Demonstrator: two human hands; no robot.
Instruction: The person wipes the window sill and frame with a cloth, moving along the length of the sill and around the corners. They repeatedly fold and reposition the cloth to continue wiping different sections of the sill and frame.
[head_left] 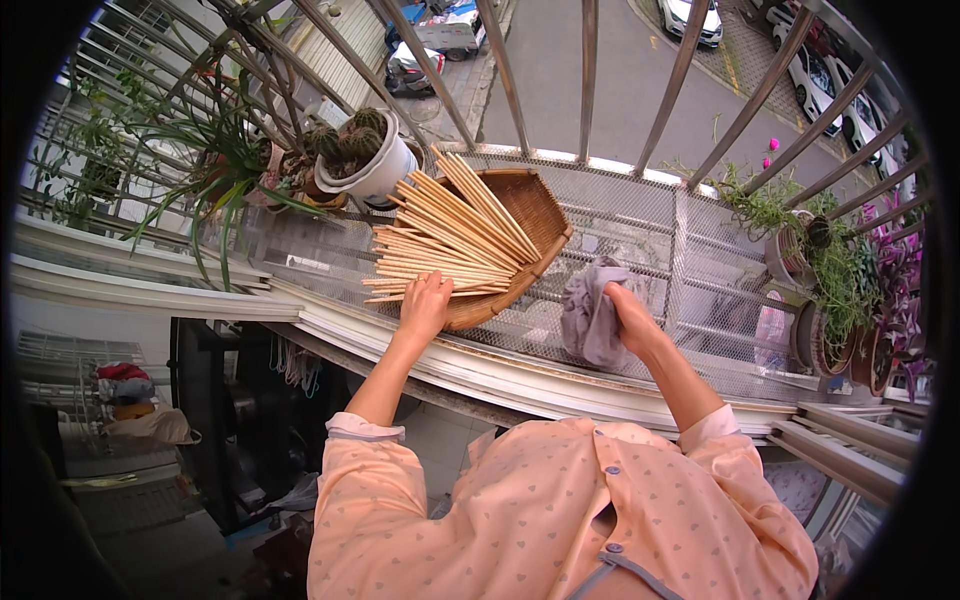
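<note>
Many pale wooden chopsticks lie fanned out in a woven bamboo basket, their ends jutting over its left side. At the near left of the fan my left hand has its fingers curled over the chopsticks nearest me; the fingertips are partly hidden among them. To the right of the basket, my right hand is closed around a crumpled grey cloth, which hangs in loose folds over the mesh floor and is apart from the basket.
The basket rests on a metal mesh ledge behind a window track. Metal bars enclose the far side. A white cactus pot stands just behind the basket at left, near a spiky plant. Potted plants line the right end.
</note>
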